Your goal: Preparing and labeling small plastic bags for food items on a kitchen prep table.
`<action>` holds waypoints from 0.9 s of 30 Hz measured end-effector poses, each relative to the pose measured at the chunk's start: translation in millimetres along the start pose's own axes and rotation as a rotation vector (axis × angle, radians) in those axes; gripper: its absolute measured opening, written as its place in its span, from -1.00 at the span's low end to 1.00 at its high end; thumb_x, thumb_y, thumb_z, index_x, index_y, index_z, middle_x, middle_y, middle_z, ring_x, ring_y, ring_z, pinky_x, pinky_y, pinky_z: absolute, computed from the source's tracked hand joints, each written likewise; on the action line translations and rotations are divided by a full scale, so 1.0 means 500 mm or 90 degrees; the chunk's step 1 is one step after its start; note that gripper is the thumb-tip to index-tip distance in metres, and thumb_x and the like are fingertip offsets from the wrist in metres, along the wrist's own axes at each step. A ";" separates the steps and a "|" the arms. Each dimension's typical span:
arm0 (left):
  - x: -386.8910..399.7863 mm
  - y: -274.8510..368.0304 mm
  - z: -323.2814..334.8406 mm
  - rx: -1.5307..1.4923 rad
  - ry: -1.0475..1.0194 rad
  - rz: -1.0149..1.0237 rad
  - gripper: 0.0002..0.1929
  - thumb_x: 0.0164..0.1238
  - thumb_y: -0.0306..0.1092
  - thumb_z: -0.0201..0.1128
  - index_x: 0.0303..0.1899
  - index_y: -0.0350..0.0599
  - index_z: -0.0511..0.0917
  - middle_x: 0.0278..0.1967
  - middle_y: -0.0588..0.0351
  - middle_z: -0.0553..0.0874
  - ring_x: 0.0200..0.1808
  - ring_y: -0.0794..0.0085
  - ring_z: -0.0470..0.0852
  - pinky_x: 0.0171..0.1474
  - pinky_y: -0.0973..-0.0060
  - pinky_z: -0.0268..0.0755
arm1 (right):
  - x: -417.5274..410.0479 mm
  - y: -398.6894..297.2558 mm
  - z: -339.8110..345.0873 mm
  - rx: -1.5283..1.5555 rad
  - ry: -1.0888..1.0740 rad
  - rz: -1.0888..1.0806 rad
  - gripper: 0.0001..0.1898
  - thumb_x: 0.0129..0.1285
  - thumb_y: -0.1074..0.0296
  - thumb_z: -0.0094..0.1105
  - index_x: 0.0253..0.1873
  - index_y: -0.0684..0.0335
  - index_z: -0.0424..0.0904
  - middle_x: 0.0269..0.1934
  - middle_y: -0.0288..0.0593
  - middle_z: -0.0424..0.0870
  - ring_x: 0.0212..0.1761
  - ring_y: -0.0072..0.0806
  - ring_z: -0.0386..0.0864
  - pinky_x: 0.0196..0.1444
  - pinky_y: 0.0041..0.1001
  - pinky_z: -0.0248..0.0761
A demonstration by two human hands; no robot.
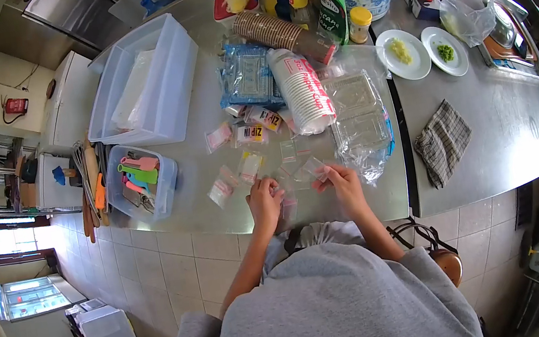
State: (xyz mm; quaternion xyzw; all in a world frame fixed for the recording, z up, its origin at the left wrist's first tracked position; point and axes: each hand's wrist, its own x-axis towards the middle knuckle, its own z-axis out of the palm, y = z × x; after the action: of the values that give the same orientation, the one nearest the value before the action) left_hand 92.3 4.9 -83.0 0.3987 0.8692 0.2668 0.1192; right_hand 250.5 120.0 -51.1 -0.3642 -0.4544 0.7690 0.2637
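My right hand [348,189] pinches a small clear zip bag [312,166] between thumb and fingers, raised a little over the steel table. My left hand [266,206] is curled near the table's front edge, its fingers closed on small clear plastic bags, mostly hidden by the hand. Below its fingertips shows another zip bag with a pink strip [289,208]. Flat small bags [288,151] lie on the steel just beyond both hands. To the left are a bag pack with a yellow label [250,165] and a pack of pink-edged bags [221,192].
Printed zip-bag packs [250,133], a sleeve of paper cups [304,92], clear plastic food boxes [358,113] and brown cups [269,30] crowd the middle. Left stand a large plastic bin [171,89] and a utensil box [167,184]. Right are two plates [414,71] and a checked cloth [444,143].
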 end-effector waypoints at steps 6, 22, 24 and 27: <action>0.004 -0.027 -0.004 -0.232 0.014 -0.019 -0.79 -0.07 -0.48 0.35 -0.39 -0.17 0.47 -0.48 0.11 0.51 -0.44 0.33 0.55 -0.31 0.43 0.38 | 0.006 -0.002 0.010 -0.035 -0.059 0.024 -0.71 0.34 0.31 -0.11 -0.13 0.43 0.54 -0.43 -0.09 0.63 -0.42 -0.48 0.54 -0.27 -0.54 0.39; -0.040 -0.044 -0.021 -0.144 -0.068 -0.159 -0.77 -0.11 -0.46 0.37 -0.46 -0.15 0.43 -0.45 0.10 0.52 -0.41 0.27 0.50 -0.26 0.40 0.37 | 0.004 0.012 0.014 -0.041 -0.087 0.046 -0.71 0.34 0.34 -0.12 -0.14 0.46 0.53 -0.42 -0.10 0.62 -0.41 -0.48 0.53 -0.26 -0.54 0.39; -0.037 -0.051 -0.025 -0.244 -0.068 -0.174 -0.79 -0.05 -0.45 0.35 -0.45 -0.15 0.43 -0.47 0.14 0.53 -0.45 0.37 0.49 -0.30 0.47 0.36 | 0.002 0.008 0.016 -0.053 -0.093 0.031 -0.71 0.34 0.34 -0.12 -0.13 0.46 0.53 -0.41 -0.10 0.62 -0.41 -0.48 0.54 -0.25 -0.54 0.39; -0.036 -0.042 -0.033 -0.487 -0.071 -0.203 -0.84 0.07 -0.45 0.31 -0.42 -0.12 0.44 -0.47 0.22 0.53 -0.48 0.53 0.46 -0.35 0.59 0.32 | 0.000 0.018 0.024 -0.012 -0.082 0.025 -0.71 0.34 0.34 -0.12 -0.10 0.45 0.52 -0.39 -0.09 0.62 -0.40 -0.48 0.55 -0.24 -0.53 0.39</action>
State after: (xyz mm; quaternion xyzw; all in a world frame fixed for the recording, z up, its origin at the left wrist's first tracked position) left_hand 84.1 -26.3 -81.1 0.2000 0.7506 0.5265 0.3455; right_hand 240.1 109.9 -55.5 -0.3251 -0.4702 0.7917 0.2154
